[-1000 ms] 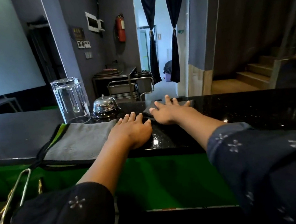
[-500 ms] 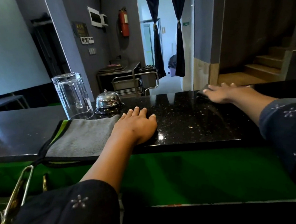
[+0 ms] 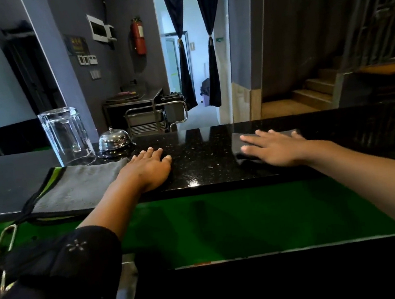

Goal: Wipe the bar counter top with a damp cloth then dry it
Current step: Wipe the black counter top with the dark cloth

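Observation:
The black speckled bar counter top runs across the view, glossy between my hands. My right hand lies flat with spread fingers on a dark grey cloth, pressing it onto the counter right of centre. Only the cloth's left part and a far corner show around the hand. My left hand rests palm down on the bare counter, holding nothing. It sits just right of a larger light grey cloth with a green edge, spread flat near the front edge.
An upturned clear glass and a chrome service bell stand at the back of the counter, behind the light grey cloth. Metal tongs lie low at the left. A green panel drops below the counter's front edge.
My right hand slid the dark cloth from beside my left hand out to the right, then drew it a little nearer to me. My left hand stayed in place.

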Available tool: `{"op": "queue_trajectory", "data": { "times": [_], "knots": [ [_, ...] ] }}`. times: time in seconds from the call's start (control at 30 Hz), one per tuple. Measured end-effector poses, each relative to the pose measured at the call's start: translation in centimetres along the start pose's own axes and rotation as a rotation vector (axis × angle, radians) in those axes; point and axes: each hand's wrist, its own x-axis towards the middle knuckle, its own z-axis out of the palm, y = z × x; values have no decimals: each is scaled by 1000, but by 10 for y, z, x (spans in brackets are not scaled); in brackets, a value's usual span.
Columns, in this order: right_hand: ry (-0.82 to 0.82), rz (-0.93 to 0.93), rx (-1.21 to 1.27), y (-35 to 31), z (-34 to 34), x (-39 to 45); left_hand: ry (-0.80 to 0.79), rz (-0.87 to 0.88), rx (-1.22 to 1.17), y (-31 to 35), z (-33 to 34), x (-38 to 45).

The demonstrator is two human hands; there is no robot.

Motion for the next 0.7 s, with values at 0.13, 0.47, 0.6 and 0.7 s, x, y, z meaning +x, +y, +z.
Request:
{"op": "queue_trajectory", "data": {
  "times": [0.13, 0.47, 0.6, 0.7],
  "knots": [
    [18, 183, -23, 1, -2, 13, 21, -18, 19, 1, 0, 4],
    [29, -123, -33, -6, 9, -54, 250, 61, 65, 24, -10, -17],
    [33, 61, -3, 18, -3, -29, 221, 134, -165, 85, -6, -23],
    [41, 142, 6, 15, -5, -11, 199, 207, -120, 131, 8, -18]
  ]
}}
